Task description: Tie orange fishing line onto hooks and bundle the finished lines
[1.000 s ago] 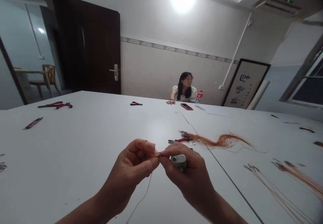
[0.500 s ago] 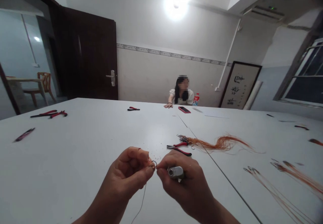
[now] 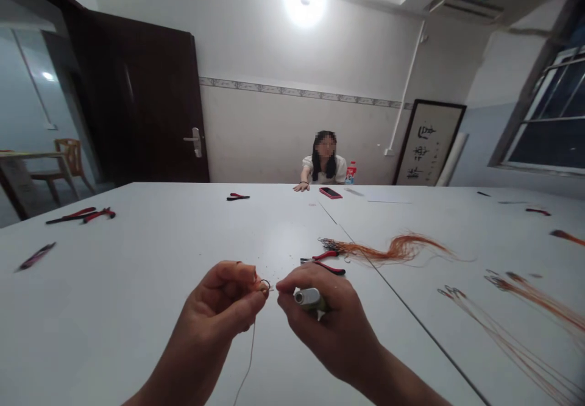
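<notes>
Over the white desk (image 3: 114, 333), a wire ring (image 3: 265, 284) is pinched steady in the left hand (image 3: 219, 299), a metal cylinder (image 3: 307, 297) gripped in the right hand (image 3: 324, 327).

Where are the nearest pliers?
In the head view, the red-handled pliers lie on the white table, just beyond the right hand and left of the orange line bundle.
</notes>
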Demonstrator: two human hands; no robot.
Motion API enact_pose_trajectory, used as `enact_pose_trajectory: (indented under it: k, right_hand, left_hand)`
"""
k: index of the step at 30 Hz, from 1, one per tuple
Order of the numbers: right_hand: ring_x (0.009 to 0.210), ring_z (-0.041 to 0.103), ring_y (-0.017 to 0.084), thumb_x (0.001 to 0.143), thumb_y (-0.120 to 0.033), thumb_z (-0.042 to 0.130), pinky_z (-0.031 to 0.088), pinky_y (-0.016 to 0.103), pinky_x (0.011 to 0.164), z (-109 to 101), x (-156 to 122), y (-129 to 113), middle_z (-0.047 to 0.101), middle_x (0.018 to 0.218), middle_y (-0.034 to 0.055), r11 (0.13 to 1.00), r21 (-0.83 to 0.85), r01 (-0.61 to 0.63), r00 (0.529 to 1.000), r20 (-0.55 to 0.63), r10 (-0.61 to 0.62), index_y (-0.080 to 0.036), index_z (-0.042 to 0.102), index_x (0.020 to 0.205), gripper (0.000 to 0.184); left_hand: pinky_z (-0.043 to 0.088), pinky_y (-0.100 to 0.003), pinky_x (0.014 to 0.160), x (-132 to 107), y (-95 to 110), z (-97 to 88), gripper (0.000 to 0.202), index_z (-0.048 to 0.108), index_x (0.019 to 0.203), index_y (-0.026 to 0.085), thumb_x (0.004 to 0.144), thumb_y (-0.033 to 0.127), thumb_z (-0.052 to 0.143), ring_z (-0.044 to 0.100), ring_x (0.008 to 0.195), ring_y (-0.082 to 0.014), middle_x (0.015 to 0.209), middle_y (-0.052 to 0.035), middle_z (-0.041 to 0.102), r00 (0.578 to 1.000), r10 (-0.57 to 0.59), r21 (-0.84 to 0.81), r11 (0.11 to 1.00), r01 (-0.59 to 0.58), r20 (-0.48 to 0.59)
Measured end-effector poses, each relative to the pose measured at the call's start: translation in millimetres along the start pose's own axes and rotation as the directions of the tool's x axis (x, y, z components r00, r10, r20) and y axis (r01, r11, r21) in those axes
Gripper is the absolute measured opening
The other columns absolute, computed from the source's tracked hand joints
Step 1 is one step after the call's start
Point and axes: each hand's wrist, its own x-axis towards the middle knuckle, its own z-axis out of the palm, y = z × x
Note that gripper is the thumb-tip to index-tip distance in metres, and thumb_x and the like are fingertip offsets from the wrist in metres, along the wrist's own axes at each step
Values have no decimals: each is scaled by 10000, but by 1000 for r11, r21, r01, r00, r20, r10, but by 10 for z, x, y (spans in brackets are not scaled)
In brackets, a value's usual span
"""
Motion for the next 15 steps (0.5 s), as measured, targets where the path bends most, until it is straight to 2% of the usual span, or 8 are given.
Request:
enact_pose_trajectory:
  k: [6, 11, 15]
  right_hand:
    - [691, 618, 131, 712, -101, 649, 498, 247, 639, 20, -12, 1, 672, 782, 62, 998, 26, 59, 998, 5, -59, -127, 652, 885, 175]
    - [680, 632, 139, 701, -66, 653, 511, 259, 635, 34, 0, -8, 685, 764, 66, 996, 59, 61, 998, 10, -62, -133, 670, 872, 185]
    - [667, 634, 144, 704, -61, 640, 521, 266, 623, 50, 23, -5, 697, 746, 59, 993, 47, 112, 994, -18, -111, -158, 679, 834, 167]
  left_hand:
    - [424, -158, 558, 0, -55, 13, 164, 595, 745, 263, 704, 169, 722, 485, 643, -84, 717, 65, 581, 999, -20, -11, 1000, 20, 40]
    - [428, -158, 570, 2, -58, 12, 161, 601, 754, 267, 705, 178, 726, 493, 667, -87, 729, 62, 578, 997, -33, -15, 999, 35, 75]
    - [429, -145, 559, 1, -47, -4, 171, 609, 738, 265, 673, 197, 752, 471, 643, -78, 743, 67, 570, 998, -20, 5, 1000, 20, 60]
